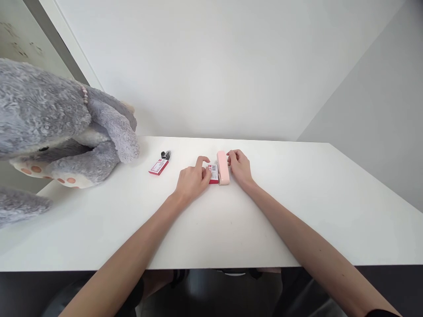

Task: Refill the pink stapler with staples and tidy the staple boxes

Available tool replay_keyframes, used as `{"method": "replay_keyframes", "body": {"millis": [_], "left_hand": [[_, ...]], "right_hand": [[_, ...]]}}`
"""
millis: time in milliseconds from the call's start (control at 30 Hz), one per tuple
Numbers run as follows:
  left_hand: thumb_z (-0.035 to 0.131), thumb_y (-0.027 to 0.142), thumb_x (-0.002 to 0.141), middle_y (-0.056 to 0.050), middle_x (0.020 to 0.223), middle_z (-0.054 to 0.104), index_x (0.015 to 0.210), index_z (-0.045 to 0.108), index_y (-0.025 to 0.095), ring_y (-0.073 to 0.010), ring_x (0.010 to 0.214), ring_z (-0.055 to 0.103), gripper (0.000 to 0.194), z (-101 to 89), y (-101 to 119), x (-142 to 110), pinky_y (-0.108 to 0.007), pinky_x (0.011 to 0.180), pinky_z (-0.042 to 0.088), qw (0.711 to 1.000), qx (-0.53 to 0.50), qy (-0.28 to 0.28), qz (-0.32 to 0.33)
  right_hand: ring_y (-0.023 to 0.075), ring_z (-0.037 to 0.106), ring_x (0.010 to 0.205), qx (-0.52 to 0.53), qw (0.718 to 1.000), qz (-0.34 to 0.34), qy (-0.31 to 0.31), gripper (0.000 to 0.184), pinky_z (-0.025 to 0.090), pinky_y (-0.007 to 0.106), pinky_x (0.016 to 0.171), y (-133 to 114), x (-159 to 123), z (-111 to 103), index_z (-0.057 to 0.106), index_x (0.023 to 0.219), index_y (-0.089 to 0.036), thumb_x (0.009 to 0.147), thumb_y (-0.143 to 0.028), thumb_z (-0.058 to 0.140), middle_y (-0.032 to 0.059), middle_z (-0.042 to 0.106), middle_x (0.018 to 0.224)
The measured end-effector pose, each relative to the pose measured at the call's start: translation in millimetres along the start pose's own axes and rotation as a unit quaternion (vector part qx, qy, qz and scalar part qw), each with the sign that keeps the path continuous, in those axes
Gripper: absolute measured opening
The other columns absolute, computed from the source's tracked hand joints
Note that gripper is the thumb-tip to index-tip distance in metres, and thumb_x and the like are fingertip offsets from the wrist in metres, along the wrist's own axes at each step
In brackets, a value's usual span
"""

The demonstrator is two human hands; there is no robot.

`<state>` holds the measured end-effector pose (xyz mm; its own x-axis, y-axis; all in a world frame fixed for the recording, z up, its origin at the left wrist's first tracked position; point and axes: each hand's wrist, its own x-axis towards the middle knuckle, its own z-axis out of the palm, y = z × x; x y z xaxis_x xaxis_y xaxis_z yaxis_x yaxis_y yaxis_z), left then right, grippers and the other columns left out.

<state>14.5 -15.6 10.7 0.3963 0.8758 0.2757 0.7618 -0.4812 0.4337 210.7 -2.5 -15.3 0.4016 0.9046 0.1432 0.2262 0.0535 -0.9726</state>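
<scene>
A pink stapler (223, 168) lies on the white desk, its long side pointing away from me. Right beside it on the left is a small red and white box (213, 172) with a barcode on top. My left hand (193, 181) rests at the left edge of that box, thumb against it, index finger bent and apart from the thumb. On the stapler's other side my right hand (240, 166) has its fingers curled in, the fingertips at or very near the stapler's side. Neither hand is wrapped around a thing.
Further left lie a second red and white box (159, 167) and a small black object (165, 155) just behind it. A large grey plush toy (66, 127) takes up the left end of the desk (297, 189). A white wall (205, 70) stands behind the desk.
</scene>
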Motion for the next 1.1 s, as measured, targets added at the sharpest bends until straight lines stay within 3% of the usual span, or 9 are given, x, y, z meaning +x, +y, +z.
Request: {"method": "replay_keyframes", "body": {"millis": [467,1100], "left_hand": [[0.041,0.029,0.098,0.009,0.064,0.065,0.127,0.049,0.027,-0.0184,0.055,0.06,0.03,1.8,-1.5,-0.6,-0.029,0.062,0.038,1.0,-0.004,-0.007,0.022],[0.041,0.037,0.104,0.008,0.065,0.068,0.125,0.048,0.027,-0.0195,0.057,0.063,0.024,4.5,-1.5,0.8,-0.031,0.061,0.037,1.0,0.005,-0.005,0.004]], "right_hand": [[0.0189,0.06,0.076,-0.003,1.0,-0.004,-0.001,0.025,0.046,0.032,0.067,1.5,0.3,-0.1,0.062,0.09,-0.026,0.097,-0.048,0.051,0.0018,0.067,0.086],[0.0187,0.06,0.075,-0.009,1.0,0.002,-0.006,0.023,0.046,0.031,0.067,1.4,1.3,0.2,0.063,0.09,-0.026,0.095,-0.046,0.052,0.0012,0.068,0.086]]}}
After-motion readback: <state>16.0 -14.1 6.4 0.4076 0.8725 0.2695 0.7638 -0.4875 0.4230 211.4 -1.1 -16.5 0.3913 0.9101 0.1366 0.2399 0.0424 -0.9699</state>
